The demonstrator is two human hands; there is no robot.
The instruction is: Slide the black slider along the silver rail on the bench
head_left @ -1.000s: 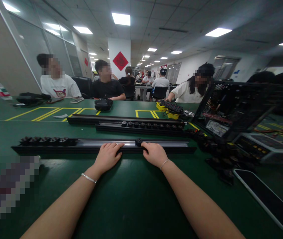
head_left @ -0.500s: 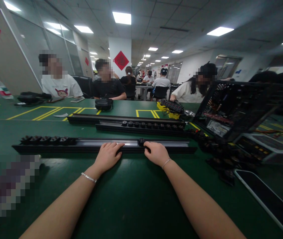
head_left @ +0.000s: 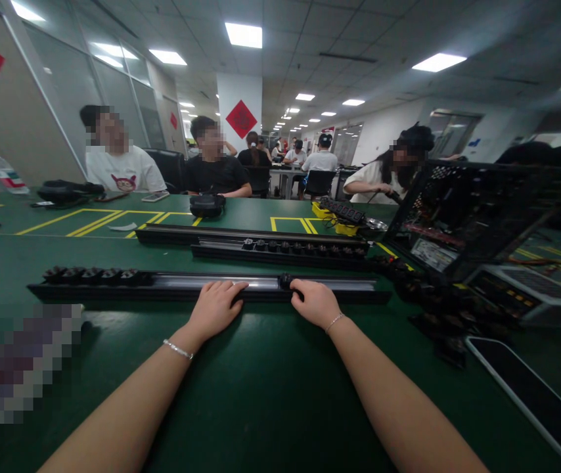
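A long black rail (head_left: 172, 289) with a silver channel lies across the green table in front of me. Several black socket modules (head_left: 93, 274) sit in a row at its left end. My left hand (head_left: 215, 306) rests flat on the rail's near edge, fingers together. My right hand (head_left: 314, 303) grips a single black module (head_left: 286, 280) seated in the channel near the middle.
Two more black rails (head_left: 280, 248) lie behind, one carrying several modules. An open black computer case (head_left: 477, 210) stands at the right, with loose black parts (head_left: 438, 309) and a dark flat panel (head_left: 531, 394) near it. Several people sit across the table.
My right hand has slid the single module a little to the right along the channel. The left hand stays on the rail.
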